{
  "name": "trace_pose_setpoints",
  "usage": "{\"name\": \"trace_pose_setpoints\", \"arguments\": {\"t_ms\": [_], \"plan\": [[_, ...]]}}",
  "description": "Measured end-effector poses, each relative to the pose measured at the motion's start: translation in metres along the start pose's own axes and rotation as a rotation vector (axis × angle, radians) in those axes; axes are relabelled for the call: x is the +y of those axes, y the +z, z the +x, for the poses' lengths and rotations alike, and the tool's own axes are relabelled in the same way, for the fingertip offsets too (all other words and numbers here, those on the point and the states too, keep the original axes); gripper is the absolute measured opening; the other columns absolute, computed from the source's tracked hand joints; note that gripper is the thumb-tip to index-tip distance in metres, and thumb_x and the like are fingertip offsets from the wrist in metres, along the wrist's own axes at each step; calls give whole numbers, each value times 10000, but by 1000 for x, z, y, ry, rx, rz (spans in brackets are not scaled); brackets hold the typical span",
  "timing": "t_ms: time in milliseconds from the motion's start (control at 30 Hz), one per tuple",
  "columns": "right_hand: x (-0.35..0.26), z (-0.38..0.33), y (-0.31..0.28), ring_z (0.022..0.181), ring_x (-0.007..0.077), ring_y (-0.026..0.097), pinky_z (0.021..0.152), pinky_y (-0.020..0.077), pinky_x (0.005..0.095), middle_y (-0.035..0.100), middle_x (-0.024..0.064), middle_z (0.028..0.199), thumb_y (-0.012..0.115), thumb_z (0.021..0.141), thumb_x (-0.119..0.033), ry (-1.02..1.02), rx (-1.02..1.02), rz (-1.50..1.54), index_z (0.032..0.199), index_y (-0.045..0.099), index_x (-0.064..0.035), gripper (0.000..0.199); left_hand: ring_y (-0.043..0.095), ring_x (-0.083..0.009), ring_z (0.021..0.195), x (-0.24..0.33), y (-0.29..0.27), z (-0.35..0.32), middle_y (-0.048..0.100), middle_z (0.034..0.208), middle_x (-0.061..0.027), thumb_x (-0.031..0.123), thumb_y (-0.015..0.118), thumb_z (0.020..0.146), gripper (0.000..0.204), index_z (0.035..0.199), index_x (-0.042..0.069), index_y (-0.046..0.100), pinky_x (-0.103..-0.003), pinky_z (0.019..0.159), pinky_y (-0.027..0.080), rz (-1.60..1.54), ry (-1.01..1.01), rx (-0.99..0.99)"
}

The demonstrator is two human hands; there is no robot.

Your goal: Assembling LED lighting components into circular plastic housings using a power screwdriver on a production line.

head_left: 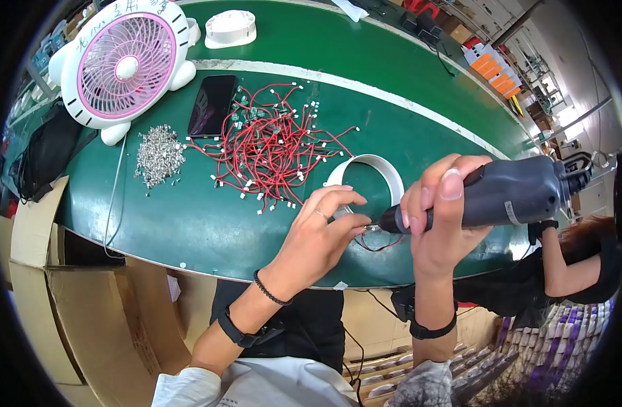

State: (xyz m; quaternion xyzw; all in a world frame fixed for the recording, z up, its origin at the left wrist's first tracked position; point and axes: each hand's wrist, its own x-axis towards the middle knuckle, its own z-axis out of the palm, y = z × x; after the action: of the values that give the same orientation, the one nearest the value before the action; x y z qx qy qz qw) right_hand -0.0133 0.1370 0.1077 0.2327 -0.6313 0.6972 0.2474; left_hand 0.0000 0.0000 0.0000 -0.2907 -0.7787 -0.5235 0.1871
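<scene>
My right hand point(439, 203) wraps round a dark grey electric screwdriver point(511, 193) lying nearly level, its nose toward the left. The screwdriver's tip meets the near side of a white plastic ring point(390, 178) standing on the green table. With bent fingers, my left hand point(317, 234) grips the ring's near left rim, thumb beside the tip. What lies right under the tip is too small and covered to make out. A short red and black wire point(382, 248) loops out below the ring. Beyond my left hand lies a heap of red wires with white connectors point(273, 152).
A pile of small screws point(159, 156), a black phone point(213, 106) and a white and pink fan point(126, 64) occupy the table's left. A white round housing point(230, 29) sits farther back. Cardboard boxes point(94, 319) stand below the near edge. At right is another person's arm point(568, 271).
</scene>
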Motion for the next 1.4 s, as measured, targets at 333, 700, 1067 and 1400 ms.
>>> {"name": "trace_pose_setpoints", "arguments": {"t_ms": [333, 700, 1067, 1400], "plan": [[-9, -1, 4, 431, 88, 436, 394, 402, 252, 545, 77, 758, 604, 985, -97, -4, 110, 81, 1048, 471, -51, 155, 605, -319, 1151, 1, 7, 2, 641, 1134, -73, 39, 794, 771, 185, 943, 50, 726, -425, 949, 513, 62, 46, 66], [-12, -19, -52, 1081, 219, 642, 981, 494, 357, 601, 193, 1289, 623, 946, -70, 10, 285, -287, 1436, 406, 30, 545, 706, -239, 898, 11, -78, -10, 745, 956, -96, 19, 776, 832, 119, 942, 40, 738, -354, 810, 552, 260, -126, 297], [2, -140, -6, 1298, 301, 497, 1106, 360, 429, 525, 178, 1355, 773, 817, -77, 455, 222, -792, 1366, 440, -22, 645, 477, -346, 1377, 32, -78, 6, 536, 1459, -108, 70, 788, 766, 557, 1299, 126, 637, -489, 1098, 405, 460, 30, -211], [33, -120, -9, 823, 112, 670, 751, 518, 254, 704, 112, 882, 694, 880, 83, 530, 285, -589, 985, 444, -48, 301, 634, -238, 983, 9, -1, 9, 685, 950, -36, 8, 664, 815, 231, 1019, 98, 726, -462, 1056, 398, 211, 70, -115]]}}
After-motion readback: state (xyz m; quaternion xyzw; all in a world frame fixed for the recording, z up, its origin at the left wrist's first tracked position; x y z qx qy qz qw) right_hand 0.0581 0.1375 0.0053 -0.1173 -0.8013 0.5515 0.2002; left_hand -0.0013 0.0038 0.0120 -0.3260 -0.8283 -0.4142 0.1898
